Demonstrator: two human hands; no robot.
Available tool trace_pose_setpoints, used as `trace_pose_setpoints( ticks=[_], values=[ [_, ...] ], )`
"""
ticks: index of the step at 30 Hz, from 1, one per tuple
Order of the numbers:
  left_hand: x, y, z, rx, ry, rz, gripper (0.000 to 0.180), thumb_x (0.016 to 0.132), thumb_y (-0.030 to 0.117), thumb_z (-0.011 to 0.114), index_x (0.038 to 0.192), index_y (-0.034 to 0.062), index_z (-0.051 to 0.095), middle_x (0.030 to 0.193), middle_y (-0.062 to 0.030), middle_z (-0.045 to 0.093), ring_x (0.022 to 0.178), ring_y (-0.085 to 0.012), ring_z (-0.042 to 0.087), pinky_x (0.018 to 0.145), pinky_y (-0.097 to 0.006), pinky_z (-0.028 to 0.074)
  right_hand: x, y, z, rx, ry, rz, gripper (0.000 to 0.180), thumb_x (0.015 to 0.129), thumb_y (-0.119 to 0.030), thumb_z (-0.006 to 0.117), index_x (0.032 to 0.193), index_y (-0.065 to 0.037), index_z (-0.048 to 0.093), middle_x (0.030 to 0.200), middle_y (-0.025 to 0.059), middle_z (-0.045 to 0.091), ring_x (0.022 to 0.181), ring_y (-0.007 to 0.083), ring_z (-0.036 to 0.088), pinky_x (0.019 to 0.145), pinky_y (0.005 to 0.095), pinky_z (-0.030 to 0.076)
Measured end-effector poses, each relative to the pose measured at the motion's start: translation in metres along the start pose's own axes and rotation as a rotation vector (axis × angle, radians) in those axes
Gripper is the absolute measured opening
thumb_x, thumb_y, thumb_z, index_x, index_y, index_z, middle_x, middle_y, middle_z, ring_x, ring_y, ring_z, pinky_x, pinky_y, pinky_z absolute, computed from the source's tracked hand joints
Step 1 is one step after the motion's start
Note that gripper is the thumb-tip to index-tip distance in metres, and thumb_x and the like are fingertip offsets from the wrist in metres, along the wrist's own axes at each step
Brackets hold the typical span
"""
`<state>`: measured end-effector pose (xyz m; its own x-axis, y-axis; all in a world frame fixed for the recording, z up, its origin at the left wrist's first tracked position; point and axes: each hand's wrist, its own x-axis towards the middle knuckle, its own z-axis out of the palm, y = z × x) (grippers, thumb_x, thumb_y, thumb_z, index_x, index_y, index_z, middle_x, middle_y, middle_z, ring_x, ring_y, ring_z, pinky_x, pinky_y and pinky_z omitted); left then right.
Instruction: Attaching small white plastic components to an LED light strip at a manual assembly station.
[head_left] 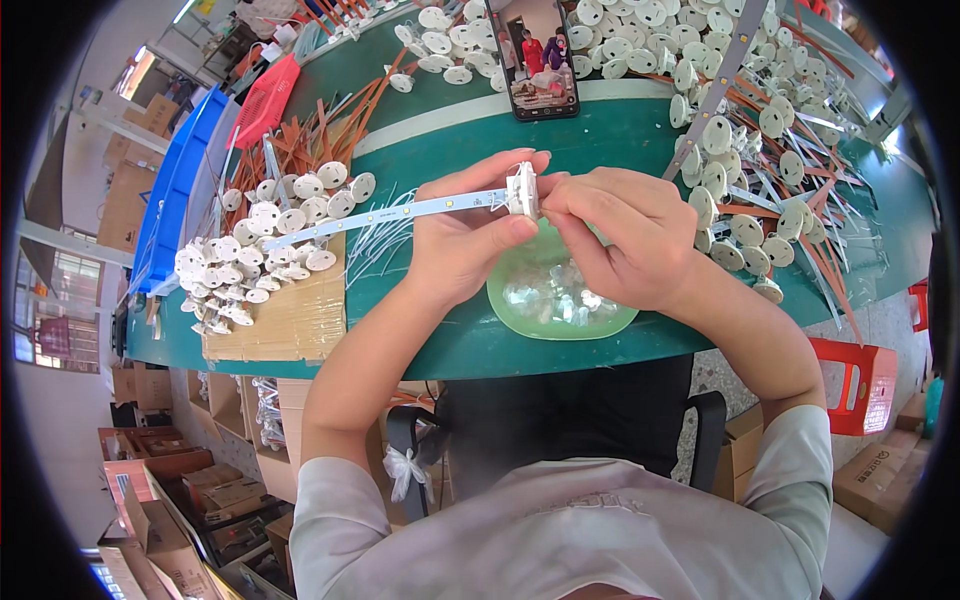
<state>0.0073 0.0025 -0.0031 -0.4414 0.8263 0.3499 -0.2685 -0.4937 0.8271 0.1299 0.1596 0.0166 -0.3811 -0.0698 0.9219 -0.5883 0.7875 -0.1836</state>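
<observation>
Green tabletop (620,125) spanned the middle of the frame, with a phone (537,70) at top centre and a blue tray (178,185) at upper left. Just above centre, the left hand (450,245) pinched a white disc (522,190) between thumb and fingers; a light strip (390,213) ran leftward from it. The right hand (638,235) pressed thumb and forefinger together at the disc's right side, their hold too hidden to tell. Below sat a green bowl (545,328).
</observation>
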Motion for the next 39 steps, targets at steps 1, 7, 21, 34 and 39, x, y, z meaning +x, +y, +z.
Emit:
trace_pose_setpoints(
  ticks=[1, 7, 21, 34, 39],
  values=[
    [0.0002, 0.0002, -0.0002, 0.000, 0.001, -0.001, 0.060, 0.083, -0.001, 0.080, 0.139, -0.0027, 0.057, 0.136, -0.0199, 0.063, 0.122, -0.0327, 0.065, 0.107, -0.047, 0.051, -0.0006, 0.0002, 0.0007, 0.000, 0.000, 0.001, 0.016, 0.078, 0.011, 0.071, 0.092, 0.004, 0.067, 0.078, 0.0131, 0.069, 0.060, 0.0250, 0.066, 0.054, 0.0311, 0.052],
    [-0.0011, -0.0009, -0.0009, -0.078, -0.006, -0.016, 0.060, 0.084, -0.002, 0.079, 0.140, -0.0028, 0.056, 0.138, -0.0203, 0.062, 0.124, -0.0341, 0.063, 0.109, -0.048, 0.050, -0.0007, -0.0007, 0.0026, 0.022, 0.029, 0.049, 0.016, 0.078, 0.011, 0.071, 0.091, 0.003, 0.068, 0.077, 0.0130, 0.069, 0.061, 0.0255, 0.067, 0.054, 0.0313, 0.052],
    [0.0003, -0.0052, 0.0005, -0.052, 0.005, 0.017, 0.058, 0.083, -0.002, 0.080, 0.137, -0.0034, 0.058, 0.137, -0.0217, 0.062, 0.121, -0.0333, 0.065, 0.107, -0.047, 0.052, -0.0034, 0.0002, 0.0061, 0.035, 0.027, -0.005, 0.018, 0.076, 0.014, 0.069, 0.092, 0.004, 0.067, 0.077, 0.0121, 0.068, 0.060, 0.0255, 0.065, 0.053, 0.0314, 0.051],
    [-0.0007, -0.0038, -0.0010, 0.108, -0.041, 0.104, 0.054, 0.085, -0.004, 0.078, 0.135, -0.0038, 0.059, 0.135, -0.0212, 0.063, 0.121, -0.0308, 0.065, 0.106, -0.044, 0.053, -0.0062, -0.0022, 0.0093, 0.027, 0.036, 0.061, 0.019, 0.077, 0.013, 0.070, 0.093, 0.003, 0.067, 0.081, 0.0139, 0.070, 0.063, 0.0263, 0.067, 0.056, 0.0316, 0.053],
    [0.0000, 0.0020, -0.0004, -0.129, -0.029, 0.019, 0.054, 0.086, -0.002, 0.077, 0.137, -0.0040, 0.058, 0.136, -0.0222, 0.062, 0.122, -0.0317, 0.065, 0.106, -0.045, 0.054, -0.0055, -0.0035, 0.0080, 0.094, 0.009, 0.165, 0.017, 0.080, 0.010, 0.072, 0.094, 0.002, 0.068, 0.082, 0.0141, 0.071, 0.067, 0.0266, 0.070, 0.061, 0.0312, 0.055]
  ],
)
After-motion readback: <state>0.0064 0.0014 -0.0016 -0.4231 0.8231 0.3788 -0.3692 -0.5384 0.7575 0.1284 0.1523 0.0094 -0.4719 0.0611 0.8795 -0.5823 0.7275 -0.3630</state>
